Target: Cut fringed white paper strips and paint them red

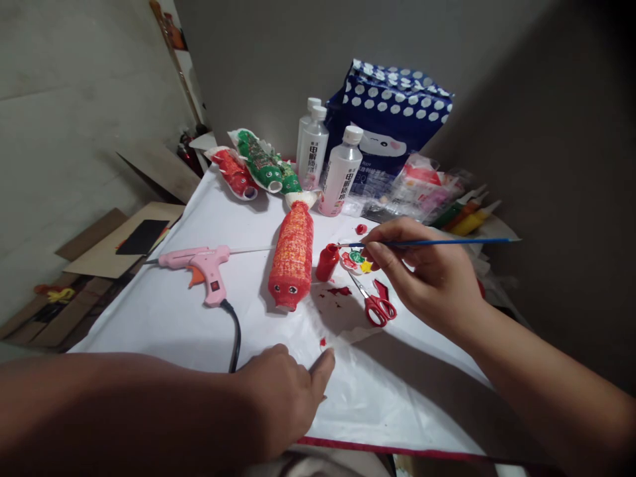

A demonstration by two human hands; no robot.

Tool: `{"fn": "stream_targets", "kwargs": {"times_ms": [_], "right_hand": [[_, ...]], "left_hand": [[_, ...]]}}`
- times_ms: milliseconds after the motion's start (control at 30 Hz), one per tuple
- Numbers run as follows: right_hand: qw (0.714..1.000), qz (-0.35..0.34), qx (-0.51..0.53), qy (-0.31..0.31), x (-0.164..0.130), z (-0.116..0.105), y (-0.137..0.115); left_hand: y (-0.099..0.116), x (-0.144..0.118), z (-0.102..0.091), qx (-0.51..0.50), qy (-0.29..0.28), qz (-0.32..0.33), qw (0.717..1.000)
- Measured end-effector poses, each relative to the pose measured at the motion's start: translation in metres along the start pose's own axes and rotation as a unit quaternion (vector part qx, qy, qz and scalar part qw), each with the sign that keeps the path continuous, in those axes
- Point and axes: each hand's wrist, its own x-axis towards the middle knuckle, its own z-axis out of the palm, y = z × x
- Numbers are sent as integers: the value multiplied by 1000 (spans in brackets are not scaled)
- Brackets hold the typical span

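My right hand pinches a thin blue paintbrush, held nearly level. Its bristles are at the mouth of a small red paint bottle, which stands on the white-covered table. Low at the front, my left hand rests on the cover with one finger stretched out beside a small red paint spot; its other fingers are partly hidden. Between the hands and the bottles lies a red and orange painted bottle-shaped fish with stick-on eyes. A paint palette with red, green and yellow dabs is beside the paint bottle.
Red-handled scissors lie near red paint smears. On the left is a pink glue gun with a black cord. Behind are green fish, a red fish, labelled plastic bottles and a blue dotted bag.
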Motion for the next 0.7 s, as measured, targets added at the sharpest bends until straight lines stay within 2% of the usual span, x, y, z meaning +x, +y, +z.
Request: {"fn": "stream_targets", "kwargs": {"times_ms": [233,367,500,700], "right_hand": [[1000,-2,15,2,2,-1,-1],[999,-5,6,35,-4,-5,-7],[997,19,42,63,-27,-12,-14],[991,74,106,15,-74,-11,-10]], "left_hand": [[-1,3,-8,-1,-49,10,999],[-2,4,-12,-7,-67,3,998],[-6,5,-14,-24,-57,24,998],[-14,4,-16,-27,-23,50,998]]}}
